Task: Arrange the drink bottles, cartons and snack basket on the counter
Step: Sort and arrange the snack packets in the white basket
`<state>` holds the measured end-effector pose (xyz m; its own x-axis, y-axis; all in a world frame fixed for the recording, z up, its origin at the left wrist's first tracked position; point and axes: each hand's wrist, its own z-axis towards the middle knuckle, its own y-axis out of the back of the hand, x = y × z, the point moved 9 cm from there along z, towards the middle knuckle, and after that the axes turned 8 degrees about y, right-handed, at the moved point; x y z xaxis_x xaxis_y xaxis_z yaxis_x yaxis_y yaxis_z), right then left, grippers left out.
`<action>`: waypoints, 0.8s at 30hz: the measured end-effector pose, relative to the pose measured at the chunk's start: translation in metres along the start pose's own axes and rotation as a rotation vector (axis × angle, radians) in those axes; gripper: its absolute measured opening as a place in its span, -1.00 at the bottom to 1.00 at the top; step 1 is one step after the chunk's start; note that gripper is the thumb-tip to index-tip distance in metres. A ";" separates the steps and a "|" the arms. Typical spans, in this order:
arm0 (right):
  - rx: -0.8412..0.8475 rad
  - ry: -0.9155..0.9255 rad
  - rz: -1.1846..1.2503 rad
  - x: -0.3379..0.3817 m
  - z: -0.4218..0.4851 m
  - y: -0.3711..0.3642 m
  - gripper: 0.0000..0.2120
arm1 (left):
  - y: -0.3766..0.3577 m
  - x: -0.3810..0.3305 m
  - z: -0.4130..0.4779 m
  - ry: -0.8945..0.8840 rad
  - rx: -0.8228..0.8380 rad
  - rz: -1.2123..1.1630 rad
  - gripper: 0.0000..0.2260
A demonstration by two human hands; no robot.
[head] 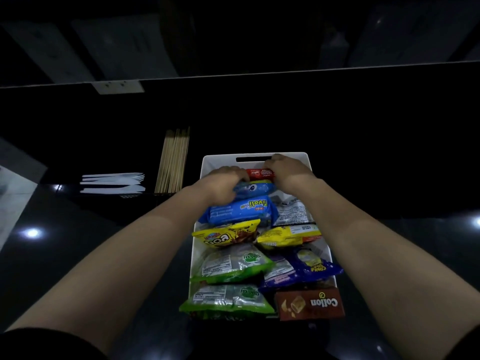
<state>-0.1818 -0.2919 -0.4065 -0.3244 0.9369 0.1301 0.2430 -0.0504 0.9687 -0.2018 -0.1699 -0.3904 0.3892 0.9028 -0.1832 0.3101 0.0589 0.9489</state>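
A white snack basket (207,162) stands on the dark counter, packed with several snack packets. At its far end lies a red biscuit packet (260,173), with a dark blue packet (255,188) just below it. My left hand (226,181) curls over the left end of these packets. My right hand (289,171) curls over their right end, close to the basket's handle slot. Which of the two packets each hand grips is unclear. A light blue wafer pack (241,211), yellow packs, green packs and a brown Collon box (310,304) fill the near part.
A bundle of wooden skewers (172,162) lies left of the basket. White plastic knives and forks (114,183) lie further left. A wall socket (118,87) sits at the counter's back edge. The glossy counter reflects ceiling lights.
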 end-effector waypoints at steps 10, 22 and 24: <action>-0.183 0.042 -0.248 0.002 -0.007 0.009 -0.50 | -0.021 -0.003 -0.001 -0.066 0.109 0.145 -0.43; -0.194 0.038 -0.208 -0.005 -0.008 0.012 -0.54 | -0.009 0.020 0.002 0.058 0.046 -0.018 -0.57; -0.201 0.040 -0.205 -0.005 -0.009 0.011 -0.53 | -0.005 0.018 -0.002 0.031 0.016 -0.045 -0.49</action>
<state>-0.1862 -0.3001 -0.3942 -0.3849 0.9204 -0.0686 -0.0161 0.0676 0.9976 -0.1986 -0.1529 -0.3982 0.3477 0.9120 -0.2178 0.3409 0.0934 0.9354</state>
